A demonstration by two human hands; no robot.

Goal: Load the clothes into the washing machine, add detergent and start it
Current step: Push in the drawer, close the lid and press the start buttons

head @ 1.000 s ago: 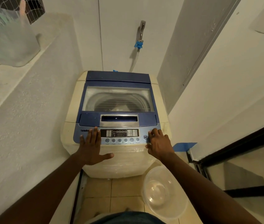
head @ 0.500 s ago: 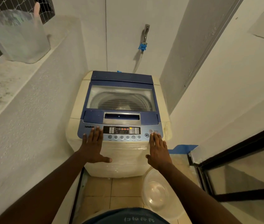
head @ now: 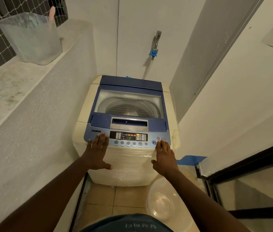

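Note:
A cream top-loading washing machine (head: 125, 166) with a blue top stands in a narrow alcove. Its glass lid (head: 129, 104) is closed and the drum shows through it. The control panel (head: 129, 138) is lit, with red and green lights on the display. My left hand (head: 97, 152) lies flat, fingers spread, on the panel's left end. My right hand (head: 165, 156) rests flat on the machine's front right corner, fingertips just below the start/pause and power buttons (head: 156, 140). Neither hand holds anything.
A clear plastic basin (head: 164, 200) stands on the tiled floor right of the machine. A translucent container (head: 32, 37) sits on the ledge at upper left. A tap with a blue fitting (head: 155, 47) is on the back wall. A dark door frame (head: 242, 164) is at right.
The panel display has lit up. My right hand has slid back from the buttons to the machine's front corner and flattened. The left hand has stayed on the panel.

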